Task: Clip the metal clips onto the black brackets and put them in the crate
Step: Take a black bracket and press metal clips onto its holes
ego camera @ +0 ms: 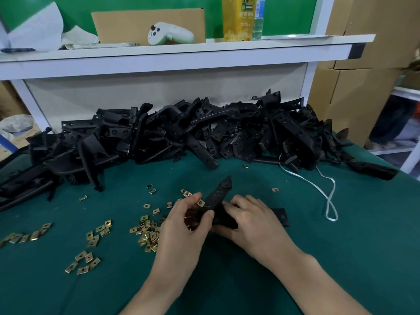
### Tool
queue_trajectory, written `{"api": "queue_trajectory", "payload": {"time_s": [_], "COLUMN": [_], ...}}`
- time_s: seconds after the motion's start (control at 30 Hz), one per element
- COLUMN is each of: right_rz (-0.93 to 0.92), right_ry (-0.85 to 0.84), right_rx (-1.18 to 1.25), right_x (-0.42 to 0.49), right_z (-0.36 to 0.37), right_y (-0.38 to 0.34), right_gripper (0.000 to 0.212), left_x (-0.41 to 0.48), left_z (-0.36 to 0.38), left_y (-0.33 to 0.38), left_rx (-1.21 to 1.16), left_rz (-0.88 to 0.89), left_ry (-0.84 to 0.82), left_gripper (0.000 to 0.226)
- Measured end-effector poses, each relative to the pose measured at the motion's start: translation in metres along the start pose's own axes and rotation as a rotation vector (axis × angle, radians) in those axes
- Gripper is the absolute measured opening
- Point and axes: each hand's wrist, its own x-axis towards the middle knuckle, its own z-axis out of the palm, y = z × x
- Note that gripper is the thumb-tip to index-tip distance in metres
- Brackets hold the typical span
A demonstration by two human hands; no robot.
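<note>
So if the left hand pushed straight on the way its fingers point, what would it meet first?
The black bracket, already against the fingertips of the left hand, where it pinches a clip. Past it, bare cloth, then probably the pile of brackets.

Even, fairly bright overhead light with soft shadows under the shelf (177, 54); the wide lens bows the edges, and the whole frame is slightly soft.
</note>
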Motion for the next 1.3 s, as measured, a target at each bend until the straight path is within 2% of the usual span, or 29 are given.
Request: {"api": "queue_trajectory", "payload": {"time_s": [0.4,0.57,0.63,0.7,0.77,0.83,0.9,0.97,1.17,1.23,1.3], "right_rz": [0.011,0.059,0.100,0.159,0.207,0.217,0.212,0.210,0.199,0.195,0.193], "right_ry": [0.010,0.036,0.047,0.073,0.103,0.105,0.091,0.097,0.087,0.085,0.088], "right_rx": [-0.005,0.029,0.087,0.134,0.160,0.169,0.164,0.167,0.184,0.190,0.196], "right_x": [0.000,0.001,0.001,0.002,0.002,0.003,0.003,0.002,0.001,0.001,0.001], "right_z": [0.003,0.005,0.004,0.003,0.002,0.002,0.002,0.002,-0.001,-0.001,-0.001], "right_y": [-0.001,-0.001,0.001,0.006,0.010,0.011,0.010,0.010,0.009,0.009,0.009], "right_gripper": [0.064,0.060,0.059,0.061,0.062,0.064,0.066,0.066,0.067,0.068,0.069], "left_x": [0.000,0.002,0.006,0.013,0.021,0.026,0.028,0.029,0.028,0.027,0.027], "left_z": [0.003,0.001,-0.012,-0.030,-0.048,-0.057,-0.058,-0.054,-0.050,-0.048,-0.047], "left_y": [-0.007,-0.005,-0.005,-0.010,-0.015,-0.019,-0.020,-0.018,-0.020,-0.020,-0.017], "left_rx": [-0.010,0.007,0.231,0.645,1.000,1.120,1.081,1.100,0.933,0.796,0.509], "left_rz": [-0.034,-0.041,0.083,0.213,0.156,0.057,0.083,0.157,0.333,0.342,0.221], "left_ry": [0.005,-0.034,-0.087,-0.086,-0.125,-0.236,-0.268,-0.223,-0.060,-0.007,0.034], "left_gripper": [0.023,0.035,0.052,0.070,0.084,0.081,0.061,0.044,0.020,0.012,0.008]}}
